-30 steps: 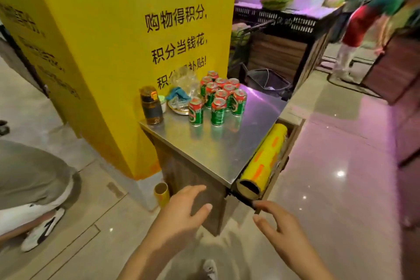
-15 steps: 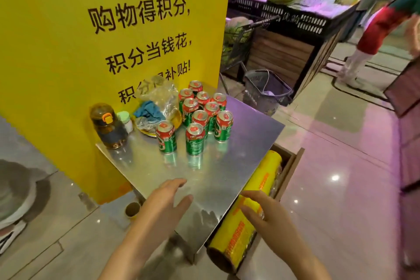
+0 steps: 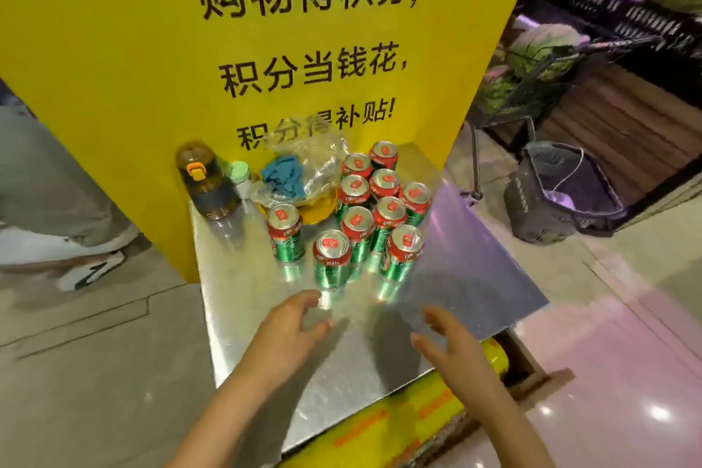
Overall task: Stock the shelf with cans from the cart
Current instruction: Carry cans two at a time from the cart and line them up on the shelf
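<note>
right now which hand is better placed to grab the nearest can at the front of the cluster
Left. The left hand is open, fingertips just short of the front can, nearly in line with it. The right hand, also empty, sits further right, nearer the front-right can.

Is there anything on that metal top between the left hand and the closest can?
In the head view, nothing: only bare, shiny metal top separates the left hand from the nearest can. Both hands are open and empty.

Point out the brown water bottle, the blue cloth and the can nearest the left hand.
brown water bottle (image 3: 207, 184), head view, on its body.
blue cloth (image 3: 285, 177), head view, on its middle folds.
nearest can (image 3: 331, 258), head view, on its side.
</note>
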The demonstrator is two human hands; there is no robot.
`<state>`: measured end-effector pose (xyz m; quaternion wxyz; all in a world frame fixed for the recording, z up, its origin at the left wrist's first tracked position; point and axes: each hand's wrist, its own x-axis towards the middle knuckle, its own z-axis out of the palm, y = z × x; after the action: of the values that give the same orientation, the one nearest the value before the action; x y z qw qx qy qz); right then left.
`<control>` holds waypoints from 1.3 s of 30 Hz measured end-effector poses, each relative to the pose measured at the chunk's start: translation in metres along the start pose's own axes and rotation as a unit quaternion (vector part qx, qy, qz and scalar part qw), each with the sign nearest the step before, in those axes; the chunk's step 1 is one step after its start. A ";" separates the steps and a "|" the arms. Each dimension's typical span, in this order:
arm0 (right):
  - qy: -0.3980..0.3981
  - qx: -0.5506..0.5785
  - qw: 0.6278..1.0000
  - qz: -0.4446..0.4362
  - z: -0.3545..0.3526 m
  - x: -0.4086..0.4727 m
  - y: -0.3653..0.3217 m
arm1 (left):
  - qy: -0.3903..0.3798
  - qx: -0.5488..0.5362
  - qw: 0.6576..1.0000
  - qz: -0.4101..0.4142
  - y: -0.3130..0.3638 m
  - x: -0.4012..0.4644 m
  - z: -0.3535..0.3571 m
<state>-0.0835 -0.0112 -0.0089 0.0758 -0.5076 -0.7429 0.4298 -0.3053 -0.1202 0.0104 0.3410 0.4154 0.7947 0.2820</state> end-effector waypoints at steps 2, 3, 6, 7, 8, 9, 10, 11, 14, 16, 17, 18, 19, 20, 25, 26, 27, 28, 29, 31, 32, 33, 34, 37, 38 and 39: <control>-0.015 0.008 1.000 -0.004 -0.010 0.026 0.005 | 0.023 -0.022 0.999 -0.039 0.001 0.014 0.009; -0.021 0.008 1.000 -0.009 -0.014 0.039 0.007 | 0.030 -0.036 0.997 -0.058 0.003 0.020 0.013; -0.024 0.031 0.999 -0.014 -0.019 0.074 0.010 | 0.053 -0.074 0.992 -0.089 0.010 0.039 0.022; -0.024 0.042 0.999 -0.013 -0.020 0.083 0.009 | 0.064 -0.089 0.990 -0.092 0.013 0.045 0.024; -0.024 0.051 0.998 -0.011 -0.020 0.092 0.008 | 0.077 -0.106 0.987 -0.092 0.016 0.051 0.025; -0.022 0.060 0.998 -0.015 -0.020 0.100 0.006 | 0.089 -0.124 0.984 -0.087 0.019 0.056 0.026; -0.019 0.070 0.997 -0.025 -0.019 0.106 0.004 | 0.101 -0.136 0.982 -0.078 0.020 0.062 0.027; -0.014 0.084 0.996 -0.038 -0.017 0.113 0.002 | 0.113 -0.142 0.981 -0.072 0.021 0.068 0.029; -0.006 0.135 0.989 -0.065 -0.009 0.125 -0.002 | 0.147 -0.156 0.975 -0.057 0.015 0.084 0.035; 0.004 0.154 0.985 -0.080 -0.002 0.131 -0.002 | 0.162 -0.170 0.970 -0.054 0.015 0.091 0.039; 0.007 0.167 0.982 -0.085 0.001 0.134 -0.001 | 0.165 -0.184 0.967 -0.056 0.014 0.094 0.041; 0.011 0.178 0.980 -0.084 0.003 0.135 0.000 | 0.165 -0.199 0.964 -0.059 0.013 0.095 0.044; 0.018 0.188 0.978 -0.084 0.005 0.135 0.001 | 0.170 -0.210 0.961 -0.062 0.012 0.096 0.047; 0.026 0.193 0.977 -0.082 0.007 0.135 0.001 | 0.177 -0.217 0.958 -0.065 0.011 0.097 0.049; 0.044 0.182 0.979 -0.081 0.008 0.142 0.001 | 0.202 -0.229 0.950 -0.069 0.006 0.100 0.051; 0.045 0.172 0.981 -0.081 0.007 0.144 0.001 | 0.207 -0.227 0.949 -0.071 0.006 0.100 0.051; 0.045 0.165 0.982 -0.082 0.006 0.145 0.001 | 0.212 -0.226 0.948 -0.073 0.007 0.099 0.050; 0.045 0.157 0.983 -0.081 0.005 0.146 0.001 | 0.219 -0.225 0.946 -0.077 0.007 0.099 0.050; 0.045 0.151 0.984 -0.081 0.004 0.146 0.001 | 0.224 -0.225 0.945 -0.080 0.008 0.099 0.051; 0.039 0.143 0.986 -0.079 0.002 0.145 0.002 | 0.232 -0.225 0.942 -0.089 0.008 0.095 0.052; 0.035 0.142 0.986 -0.078 0.001 0.144 0.002 | 0.234 -0.226 0.941 -0.092 0.008 0.091 0.053; 0.029 0.142 0.986 -0.079 0.001 0.142 0.002 | 0.235 -0.228 0.940 -0.094 0.008 0.088 0.054; 0.021 0.142 0.986 -0.080 0.000 0.139 0.003 | 0.236 -0.232 0.939 -0.096 0.007 0.083 0.054; -0.002 0.152 0.985 -0.085 -0.001 0.125 0.002 | 0.240 -0.241 0.935 -0.095 0.005 0.066 0.050; -0.007 0.161 0.983 -0.090 -0.001 0.120 0.000 | 0.243 -0.242 0.935 -0.095 0.004 0.059 0.047; -0.014 0.168 0.981 -0.094 -0.001 0.114 -0.004 | 0.246 -0.246 0.933 -0.094 0.003 0.051 0.042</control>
<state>-0.1392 0.0821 -0.0423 0.1893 -0.4091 -0.7059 0.5464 -0.2925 -0.0687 -0.0291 0.2514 0.1594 0.7953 0.5281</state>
